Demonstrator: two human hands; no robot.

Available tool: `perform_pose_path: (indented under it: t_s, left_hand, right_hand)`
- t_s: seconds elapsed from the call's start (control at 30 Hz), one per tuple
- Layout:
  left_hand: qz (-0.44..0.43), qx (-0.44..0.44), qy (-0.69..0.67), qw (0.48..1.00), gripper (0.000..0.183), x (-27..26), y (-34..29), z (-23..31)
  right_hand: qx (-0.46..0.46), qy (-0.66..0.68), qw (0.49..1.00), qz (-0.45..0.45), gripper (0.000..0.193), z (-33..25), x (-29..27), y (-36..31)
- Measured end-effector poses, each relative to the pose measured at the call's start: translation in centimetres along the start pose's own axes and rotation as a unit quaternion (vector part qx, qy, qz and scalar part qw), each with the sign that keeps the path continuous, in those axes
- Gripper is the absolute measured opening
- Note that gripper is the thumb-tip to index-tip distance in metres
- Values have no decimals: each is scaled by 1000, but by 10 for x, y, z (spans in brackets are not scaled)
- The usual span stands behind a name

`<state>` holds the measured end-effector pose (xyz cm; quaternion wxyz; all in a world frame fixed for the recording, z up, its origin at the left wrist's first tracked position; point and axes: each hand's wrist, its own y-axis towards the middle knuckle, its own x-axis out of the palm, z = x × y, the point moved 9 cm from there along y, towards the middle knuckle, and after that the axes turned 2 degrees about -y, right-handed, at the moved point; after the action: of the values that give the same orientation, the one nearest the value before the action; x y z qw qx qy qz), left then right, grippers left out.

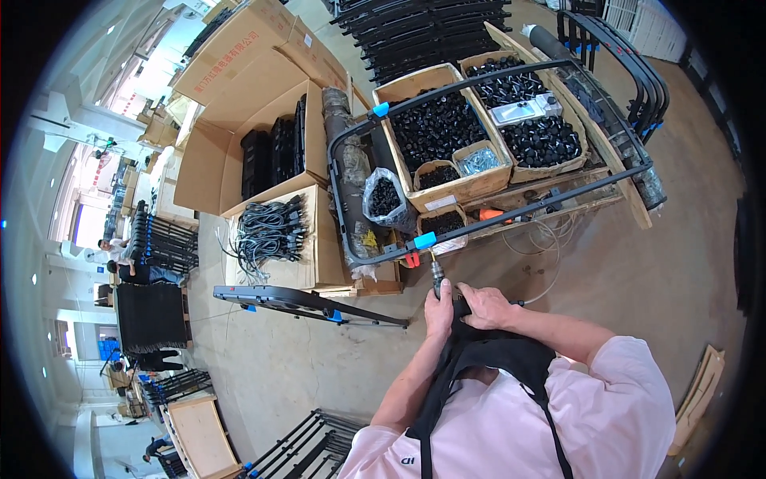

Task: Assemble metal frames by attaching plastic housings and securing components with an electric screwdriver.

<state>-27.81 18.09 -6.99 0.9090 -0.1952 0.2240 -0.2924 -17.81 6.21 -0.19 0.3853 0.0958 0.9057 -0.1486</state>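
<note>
My left hand (437, 311) is closed around the front of a power screwdriver (437, 275), with the thumb along its body. The tool's bit points away from me, toward the near bar of a black tubular frame (590, 187); I cannot tell whether it touches. My right hand (485, 308) is closed on the rear of the tool, whose dark body is partly hidden by the fingers. The frame lies tilted across the parts boxes and has blue tape (425, 240) on its near bar, just beyond the bit.
Beyond the frame stand boxes of black caps (439, 128), a tray of screws (479, 162) and a bag of small black parts (384, 199). Bundled cables (271, 231) lie on a carton at left. Another black piece (279, 298) stands nearby. A thin hose (550, 279) trails at right.
</note>
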Motion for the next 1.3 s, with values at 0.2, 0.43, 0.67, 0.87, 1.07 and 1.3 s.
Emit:
perform_pose_path:
  t_s: [0.2, 0.43, 0.67, 0.87, 1.07, 1.3]
  left_hand:
    - [7, 17, 11, 1000, 56, 3, 5, 8]
    - [6, 19, 22, 1000, 57, 3, 7, 16]
    - [6, 7, 53, 999, 60, 3, 9, 27]
    - [0, 10, 26, 1000, 60, 2, 10, 21]
    - [-6, 4, 7, 1000, 61, 3, 5, 14]
    - [-21, -1, -42, 999, 60, 3, -8, 13]
  right_hand:
    - [10, -19, 1000, -9, 96, 1, -7, 4]
    - [18, -27, 999, -14, 104, 2, -11, 10]
    - [-2, -26, 1000, -2, 83, 5, -5, 14]
    - [-32, -3, 999, 32, 49, -8, -3, 11]
    - [-30, 12, 999, 38, 46, -10, -4, 5]
    - [-38, 1, 999, 21, 46, -14, -1, -1]
